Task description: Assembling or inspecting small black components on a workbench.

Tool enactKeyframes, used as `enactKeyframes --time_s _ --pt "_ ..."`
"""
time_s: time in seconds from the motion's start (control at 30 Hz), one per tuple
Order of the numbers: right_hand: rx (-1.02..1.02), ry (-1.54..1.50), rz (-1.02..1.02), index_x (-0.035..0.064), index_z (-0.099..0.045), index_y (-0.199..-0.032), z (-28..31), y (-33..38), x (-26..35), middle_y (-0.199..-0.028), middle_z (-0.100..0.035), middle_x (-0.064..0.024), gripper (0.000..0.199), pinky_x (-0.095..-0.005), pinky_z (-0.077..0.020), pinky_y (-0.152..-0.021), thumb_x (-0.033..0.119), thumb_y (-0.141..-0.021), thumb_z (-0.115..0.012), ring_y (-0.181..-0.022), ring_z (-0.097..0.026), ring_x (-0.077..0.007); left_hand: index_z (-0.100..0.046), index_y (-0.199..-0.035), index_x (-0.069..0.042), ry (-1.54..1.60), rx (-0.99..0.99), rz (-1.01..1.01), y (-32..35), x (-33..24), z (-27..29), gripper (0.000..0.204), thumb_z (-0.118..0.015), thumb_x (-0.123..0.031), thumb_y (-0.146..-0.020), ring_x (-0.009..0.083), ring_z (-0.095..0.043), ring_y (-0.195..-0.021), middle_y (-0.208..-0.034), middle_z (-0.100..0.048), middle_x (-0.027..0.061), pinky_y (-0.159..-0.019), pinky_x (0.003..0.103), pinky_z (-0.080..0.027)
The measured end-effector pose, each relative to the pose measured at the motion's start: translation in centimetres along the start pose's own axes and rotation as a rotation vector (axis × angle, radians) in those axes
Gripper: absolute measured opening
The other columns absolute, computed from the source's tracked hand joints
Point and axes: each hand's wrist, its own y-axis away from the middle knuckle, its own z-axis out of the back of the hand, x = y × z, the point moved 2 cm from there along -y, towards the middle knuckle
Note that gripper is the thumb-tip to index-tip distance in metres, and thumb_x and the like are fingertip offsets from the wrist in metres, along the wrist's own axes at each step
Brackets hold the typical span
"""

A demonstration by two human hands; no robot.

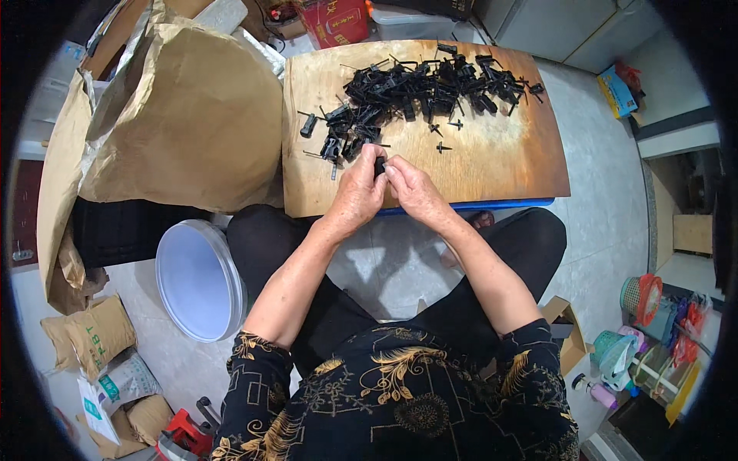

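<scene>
Both my hands meet over the near edge of a wooden board (507,165). Between them is a small black plastic part (380,166). My left hand (361,188) is closed around it, with the thumb and fingers pressed to its sides. My right hand (415,188) pinches at the part's right side; whether it grips the part or a smaller piece is hidden by the fingers. Just beyond lies a heap of black plastic parts (415,88) with thin stems. A single black part (308,125) lies left of the heap, and a small cross-shaped piece (443,147) lies to its front.
A large brown paper sack (184,115) stands against the board's left side. Below it on the floor is a round white tub (196,280). Packed sacks (96,334) lie at the lower left. An open cardboard box (567,334) is by my right side, near plastic baskets (615,357).
</scene>
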Motion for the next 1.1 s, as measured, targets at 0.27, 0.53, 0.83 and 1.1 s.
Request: enactKeyframes --time_s 0.27,0.53,0.83,1.1 --pt "-0.029 -0.190 0.060 0.0024 -0.049 -0.100 0.0 -0.3 0.3 -0.070 -0.052 -0.0035 0.021 -0.0262 -0.0417 -0.057 0.022 -0.095 -0.044 -0.062 -0.049 -0.0106 -0.043 -0.105 -0.005 0.240 -0.024 0.093 -0.3 0.3 0.0 0.026 -0.054 0.000 -0.083 0.0147 -0.054 -0.067 -0.081 -0.055 0.0064 -0.058 0.026 -0.045" --pt "0.035 -0.524 -0.130 0.0058 -0.052 -0.105 1.3 0.9 1.2 -0.074 -0.057 -0.0008 0.022 -0.0143 -0.0308 -0.040 0.024 -0.093 -0.051 -0.046 -0.041 -0.0010 -0.044 -0.117 -0.006 1.201 0.016 0.404 -0.7 -0.8 2.0 0.030 -0.050 -0.005 -0.088 0.0105 -0.054 -0.056 -0.082 -0.057 0.0075 -0.043 0.017 -0.038" --pt "0.022 -0.700 -0.101 0.0052 -0.053 -0.101 1.9 1.0 1.6 -0.070 -0.056 0.0017 0.023 -0.0148 -0.0283 -0.038 0.025 -0.090 -0.056 -0.045 -0.038 -0.0004 -0.042 -0.128 -0.007 1.171 0.316 0.415 0.2 -0.7 2.0 0.040 -0.050 -0.010 -0.089 0.0082 -0.049 -0.052 -0.082 -0.056 0.0052 -0.041 0.016 -0.036" --pt "0.226 -0.617 -0.182 0.0061 -0.058 -0.099 2.4 1.1 2.1 -0.074 -0.056 0.0025 0.023 -0.0162 -0.0319 -0.044 0.027 -0.089 -0.058 -0.052 -0.041 -0.0008 -0.045 -0.125 -0.005 1.118 0.455 0.385 0.8 -1.3 1.5 0.039 -0.053 -0.017 -0.089 0.0072 -0.052 -0.056 -0.084 -0.057 0.0058 -0.041 0.015 -0.035"
